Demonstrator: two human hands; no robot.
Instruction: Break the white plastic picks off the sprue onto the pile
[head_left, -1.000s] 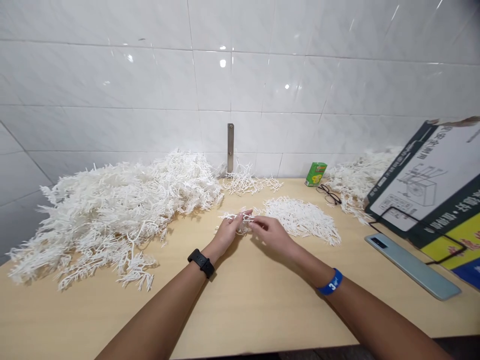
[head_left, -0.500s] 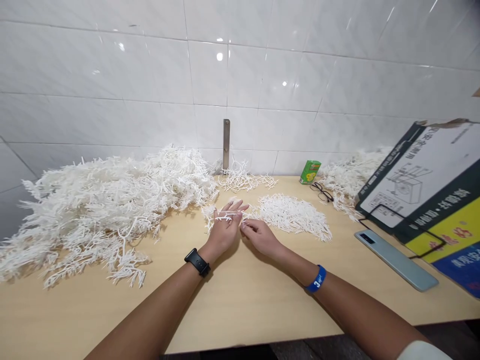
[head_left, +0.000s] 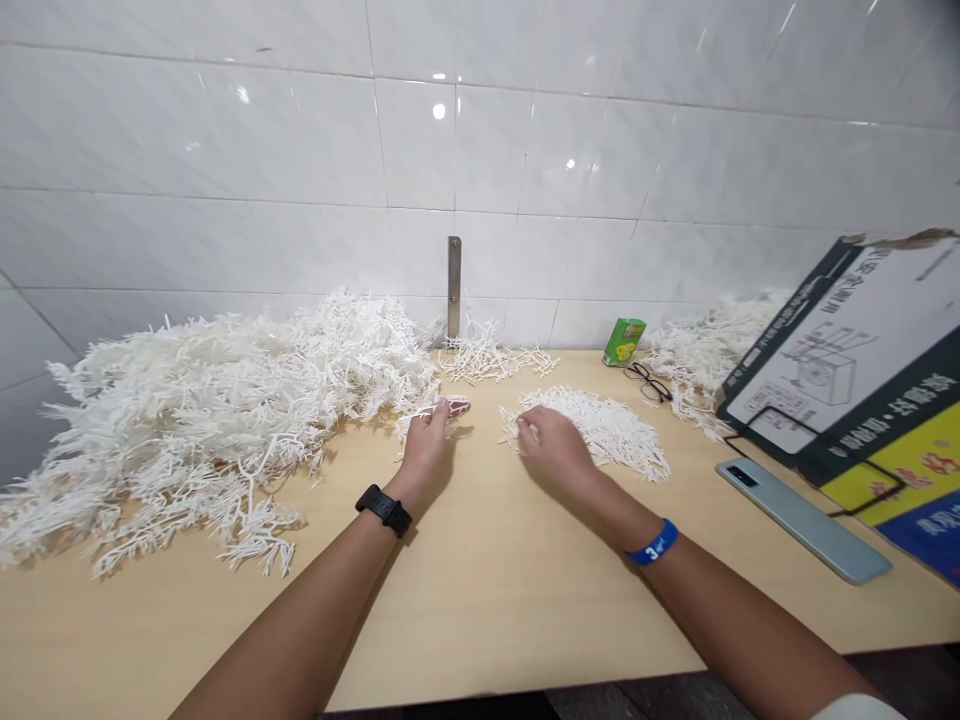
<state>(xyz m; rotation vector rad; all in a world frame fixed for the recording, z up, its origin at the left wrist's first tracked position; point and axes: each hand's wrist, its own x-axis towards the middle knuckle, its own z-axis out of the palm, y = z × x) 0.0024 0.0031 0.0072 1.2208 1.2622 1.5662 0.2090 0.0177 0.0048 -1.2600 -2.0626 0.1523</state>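
My left hand (head_left: pixel 424 446), with a black watch at its wrist, is closed. Its thumb presses a thin white branched plastic strand (head_left: pixel 454 402) against the fingers. My right hand (head_left: pixel 556 446) has its fingertips pinched together over the near left edge of a flat pile of small white plastic pieces (head_left: pixel 619 432). Whatever lies between those fingertips is too small to make out. To the left of my left hand rises a big tangled heap of white branched plastic strands (head_left: pixel 247 390).
A smaller cluster of white strands (head_left: pixel 495 358) lies by the wall below a metal bracket (head_left: pixel 454 290). On the right are a green box (head_left: pixel 624 343), glasses (head_left: pixel 648 383), another white heap (head_left: pixel 701 345), a phone (head_left: pixel 806 520) and a large printed carton (head_left: pixel 847 360) with a black wire frame.
My hands have moved apart. The right hand went right to the pile of small pieces. The left hand drew slightly left, its spread fingers now closed around the strand.
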